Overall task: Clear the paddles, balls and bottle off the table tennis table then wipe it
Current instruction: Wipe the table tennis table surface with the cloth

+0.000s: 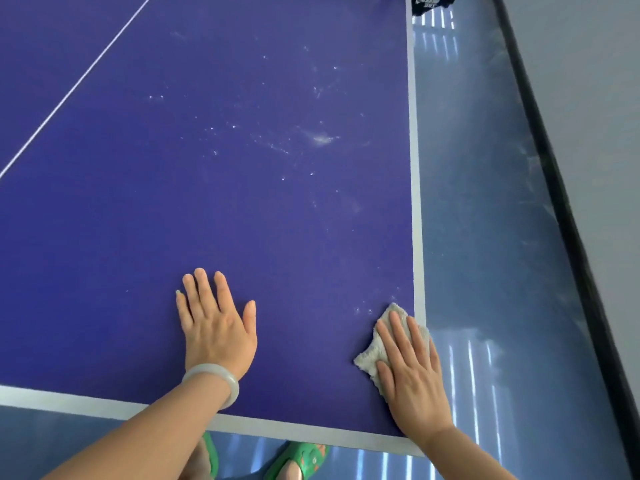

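Observation:
The blue table tennis table (207, 168) fills the view, with white edge lines and a thin white centre line. Whitish smudges (322, 138) and specks dot its right half. My right hand (410, 372) lies flat with straight fingers on a pale, crumpled cloth (372, 355) at the table's near right corner. My left hand (216, 327), with a pale bangle on the wrist, rests flat on the bare surface near the front edge. No paddles, balls or bottle are in view.
A glossy blue-grey floor (485, 237) runs along the table's right side, bounded by a dark skirting (561, 202) and a grey wall. The dark net post end (431, 1) shows at the top right. Green sandals (298, 459) stand below the front edge.

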Available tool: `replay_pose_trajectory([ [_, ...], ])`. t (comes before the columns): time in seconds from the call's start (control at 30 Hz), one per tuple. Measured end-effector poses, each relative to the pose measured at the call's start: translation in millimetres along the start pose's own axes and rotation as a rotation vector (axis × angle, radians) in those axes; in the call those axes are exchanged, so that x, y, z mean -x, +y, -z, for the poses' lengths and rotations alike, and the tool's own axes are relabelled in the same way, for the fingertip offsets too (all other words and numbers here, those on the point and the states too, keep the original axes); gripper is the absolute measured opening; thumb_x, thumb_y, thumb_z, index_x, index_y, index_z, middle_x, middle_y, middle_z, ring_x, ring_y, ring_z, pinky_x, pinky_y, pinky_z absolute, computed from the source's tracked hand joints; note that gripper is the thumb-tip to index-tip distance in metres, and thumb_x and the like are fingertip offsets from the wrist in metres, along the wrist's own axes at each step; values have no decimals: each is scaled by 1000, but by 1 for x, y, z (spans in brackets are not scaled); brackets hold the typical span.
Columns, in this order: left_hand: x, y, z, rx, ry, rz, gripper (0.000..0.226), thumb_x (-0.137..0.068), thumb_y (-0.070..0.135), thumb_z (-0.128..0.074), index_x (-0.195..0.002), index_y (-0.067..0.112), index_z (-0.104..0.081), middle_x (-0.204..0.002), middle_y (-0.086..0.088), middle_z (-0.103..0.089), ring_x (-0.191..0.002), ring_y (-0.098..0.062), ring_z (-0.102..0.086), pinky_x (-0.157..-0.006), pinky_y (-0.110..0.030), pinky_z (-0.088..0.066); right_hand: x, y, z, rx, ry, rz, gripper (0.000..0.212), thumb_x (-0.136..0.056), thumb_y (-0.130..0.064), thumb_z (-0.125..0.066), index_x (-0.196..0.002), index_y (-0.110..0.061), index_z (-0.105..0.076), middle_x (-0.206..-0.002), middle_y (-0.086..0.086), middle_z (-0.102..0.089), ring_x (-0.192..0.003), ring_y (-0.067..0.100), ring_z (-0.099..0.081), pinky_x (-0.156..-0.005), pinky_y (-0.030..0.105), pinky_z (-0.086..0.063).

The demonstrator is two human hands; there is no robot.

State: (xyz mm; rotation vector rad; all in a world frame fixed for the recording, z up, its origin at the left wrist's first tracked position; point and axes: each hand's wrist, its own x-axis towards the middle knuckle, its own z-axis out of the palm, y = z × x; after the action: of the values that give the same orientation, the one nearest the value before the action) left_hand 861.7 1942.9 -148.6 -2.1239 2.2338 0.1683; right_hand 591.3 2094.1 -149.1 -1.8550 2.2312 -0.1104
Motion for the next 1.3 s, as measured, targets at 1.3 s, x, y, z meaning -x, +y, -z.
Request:
replay_pose_trajectory([
  [1.3,-1,4,2,-10,24,18,74,-94,49,-21,-148,0,-32,-155,-27,-25,-146,-42,-18,-119,-55,-15,-77,-77,-15,61,56,7,57,-104,-42,-17,-157,-22,-16,-165,3,-8,-152,28,-3,-120,50,-5],
])
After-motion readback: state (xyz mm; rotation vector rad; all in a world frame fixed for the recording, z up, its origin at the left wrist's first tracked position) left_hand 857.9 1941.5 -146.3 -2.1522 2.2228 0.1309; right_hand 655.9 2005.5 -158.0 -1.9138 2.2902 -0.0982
